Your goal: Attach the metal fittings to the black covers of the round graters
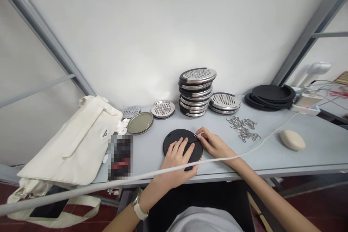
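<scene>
While resting the left grip (pixel 176 156) flat and spread apart over the black disc (pixel 176 134) on the worktop (pixel 148 150), held the right grip (pixel 214 144) clamped on a small metal piece (pixel 195 135) at the disc's upper right edge, near loose metal clips (pixel 242 128).

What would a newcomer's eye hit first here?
Probably the tall stack of metal-and-black discs, back and centre. Then the big white bag at far left. In front, the left hand lies across a black disc while the right hand pinches a small metal piece near its right edge.
</scene>
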Motion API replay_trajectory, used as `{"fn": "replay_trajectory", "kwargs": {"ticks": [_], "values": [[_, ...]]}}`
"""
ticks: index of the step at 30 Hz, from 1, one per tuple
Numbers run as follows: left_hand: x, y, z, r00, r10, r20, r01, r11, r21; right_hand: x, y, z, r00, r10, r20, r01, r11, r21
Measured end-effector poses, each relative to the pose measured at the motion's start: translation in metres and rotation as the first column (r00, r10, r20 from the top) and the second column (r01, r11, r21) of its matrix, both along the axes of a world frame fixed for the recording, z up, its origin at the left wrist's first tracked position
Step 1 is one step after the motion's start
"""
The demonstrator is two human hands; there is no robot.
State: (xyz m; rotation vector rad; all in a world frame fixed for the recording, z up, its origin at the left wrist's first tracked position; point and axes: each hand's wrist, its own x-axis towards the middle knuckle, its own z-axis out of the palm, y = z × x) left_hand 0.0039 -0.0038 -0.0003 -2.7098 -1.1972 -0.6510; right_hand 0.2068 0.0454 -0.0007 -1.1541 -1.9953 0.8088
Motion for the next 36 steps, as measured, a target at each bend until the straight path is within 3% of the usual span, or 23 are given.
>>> {"fn": "replay_trajectory", "kwargs": {"ticks": [36], "values": [[-0.0014, -0.0002, -0.0025, 1.000, -0.001, -0.013, 0.001, 1.000, -0.009, 0.0017, -0.0005, 0.0022, 0.992, 0.123, 0.005, -0.123, 0.990, -0.067]]}}
